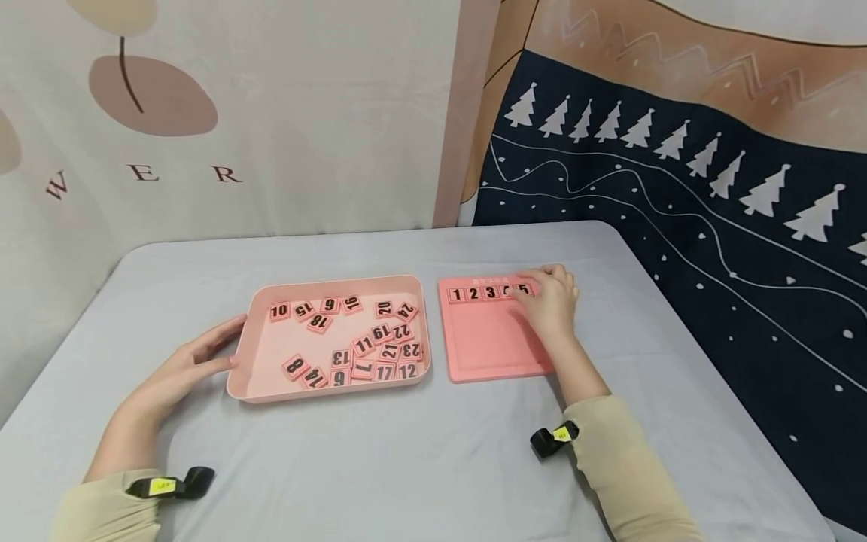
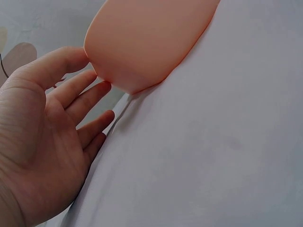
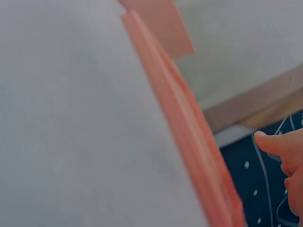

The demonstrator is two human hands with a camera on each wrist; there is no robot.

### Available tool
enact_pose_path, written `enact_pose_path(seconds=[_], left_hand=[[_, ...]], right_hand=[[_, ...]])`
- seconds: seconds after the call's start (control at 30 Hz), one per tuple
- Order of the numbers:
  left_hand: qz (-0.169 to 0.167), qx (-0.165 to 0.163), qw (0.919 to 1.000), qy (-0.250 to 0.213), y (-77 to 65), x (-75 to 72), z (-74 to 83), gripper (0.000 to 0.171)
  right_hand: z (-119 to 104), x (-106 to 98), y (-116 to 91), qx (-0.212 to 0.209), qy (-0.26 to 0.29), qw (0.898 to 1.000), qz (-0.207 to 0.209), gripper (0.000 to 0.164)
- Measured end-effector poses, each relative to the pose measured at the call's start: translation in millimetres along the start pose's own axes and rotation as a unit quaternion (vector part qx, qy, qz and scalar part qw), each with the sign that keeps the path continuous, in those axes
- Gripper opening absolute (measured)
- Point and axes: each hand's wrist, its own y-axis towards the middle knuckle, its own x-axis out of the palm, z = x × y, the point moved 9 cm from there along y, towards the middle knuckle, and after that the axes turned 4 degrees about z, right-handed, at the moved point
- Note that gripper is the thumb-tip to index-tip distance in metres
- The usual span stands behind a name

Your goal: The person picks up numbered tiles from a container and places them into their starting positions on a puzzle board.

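Note:
A pink tray (image 1: 271, 354) holds many loose number tiles, such as the 10 tile (image 1: 279, 312) and the 8 tile (image 1: 295, 366). My left hand (image 1: 177, 373) touches the tray's left end, its thumb and fingers apart, as the left wrist view also shows. To the right lies a pink board (image 1: 491, 342) with tiles 1 to 5 in its top row. Over the right end of that row is my right hand (image 1: 552, 301), thumb and index finger around the 5 tile (image 1: 524, 289), the thumb partly covering the 4 tile (image 1: 506, 290). Whether they pinch a tile is hidden.
Tray and board lie side by side on a table with a pale cloth (image 1: 379, 467), a narrow gap between them. A light curtain (image 1: 325, 150) hangs behind. At the right hangs a dark cloth with white trees (image 1: 677, 196).

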Motion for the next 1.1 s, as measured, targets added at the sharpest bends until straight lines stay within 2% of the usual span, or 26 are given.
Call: enact_pose_path(seconds=[0.23, 0.43, 0.77, 0.93, 1.1], left_hand=[[-0.008, 0.004, 0.9999, 0.007, -0.9, 2.8, 1.5, 0.064], [-0.003, -0.004, 1.0, 0.004, -1.8, 1.4, -0.4, 0.064], [-0.007, 0.002, 0.9999, 0.008, -2.3, 2.7, 0.0, 0.064], [-0.007, 0.0, 0.9999, 0.011, -1.1, 2.5, 0.6, 0.064], [-0.001, -0.004, 0.9999, 0.012, -0.8, 0.3, 0.4, 0.064]], right_hand=[[-43.8, 1.2, -6.7, -0.056, 0.057, 0.997, -0.005, 0.033], [-79.7, 14.5, -15.9, -0.104, 0.083, 0.991, -0.021, 0.034], [-134.3, 49.6, -27.2, -0.177, 0.085, 0.977, -0.081, 0.034], [-149.6, 64.8, -30.5, -0.203, 0.085, 0.968, -0.117, 0.034], [-160.0, 79.3, -35.6, -0.227, 0.059, 0.959, -0.158, 0.034]])
